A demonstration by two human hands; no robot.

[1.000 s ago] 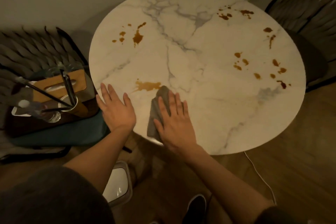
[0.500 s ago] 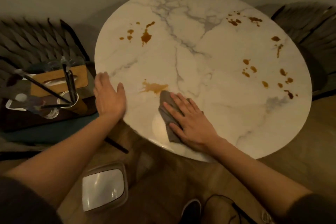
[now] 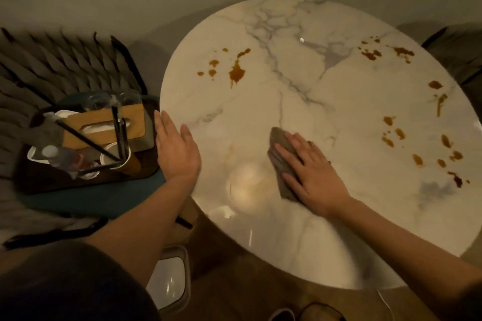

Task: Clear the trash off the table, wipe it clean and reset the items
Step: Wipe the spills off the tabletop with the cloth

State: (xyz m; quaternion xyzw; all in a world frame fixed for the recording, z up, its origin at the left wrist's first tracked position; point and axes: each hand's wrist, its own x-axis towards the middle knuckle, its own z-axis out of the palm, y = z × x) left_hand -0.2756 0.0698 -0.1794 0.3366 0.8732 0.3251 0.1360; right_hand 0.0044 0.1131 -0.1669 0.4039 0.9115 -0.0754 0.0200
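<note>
Filling the frame's right half is the round marble counter (image 3: 339,229). The left hand (image 3: 177,151) lies flat on its left edge; the right hand (image 3: 313,177), spread wide, presses a grey cloth (image 3: 280,143) mid-frame. Brown stains (image 3: 236,71) dot its upper and right parts.

Left hand (image 3: 177,154): palm down, fingers straight and together, thumb out over the left rim of the table (image 3: 313,101); can't tell if it's touching. Right hand (image 3: 313,177): flat, palm down, fingers straight and slightly spread, pressing on the grey cloth (image 3: 280,148). Both forearms bare, reaching in from the bottom of the view.
</note>
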